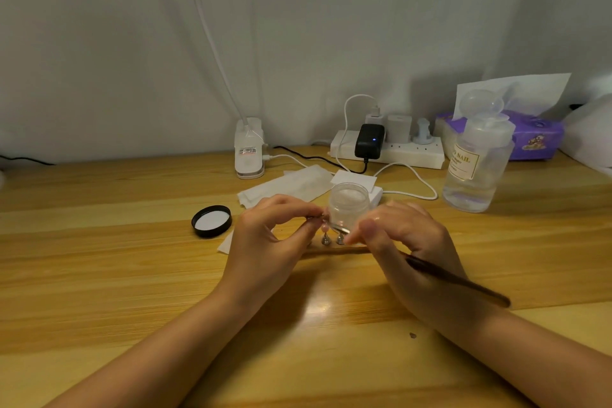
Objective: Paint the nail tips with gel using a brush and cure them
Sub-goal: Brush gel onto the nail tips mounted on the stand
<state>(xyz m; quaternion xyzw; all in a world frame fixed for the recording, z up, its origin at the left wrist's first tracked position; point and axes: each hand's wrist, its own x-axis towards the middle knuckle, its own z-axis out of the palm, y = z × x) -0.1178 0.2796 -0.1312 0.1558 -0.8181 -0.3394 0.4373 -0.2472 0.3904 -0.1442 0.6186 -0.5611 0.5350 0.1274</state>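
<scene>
Nail tip point(325, 227), pink, sits pinched in tweezers point(331, 225) clamped by the left hand point(265, 242); the right hand point(407, 242), at its 3 o'clock, grips the brush point(463, 281), handle trailing toward 4 o'clock.

**What the hands and frame edges keep from view**

The brush point(458, 281) shows only its dark handle; its front end runs behind the right hand point(410, 248), so the bristles cannot be seen. The left hand point(271, 242) pinches a thin metal stem, and the small pink nail tip point(325, 227) on it is blurred. The bottle point(477, 162) label reads only partly. A white shape point(592, 132) is cut off at the right edge.
</scene>
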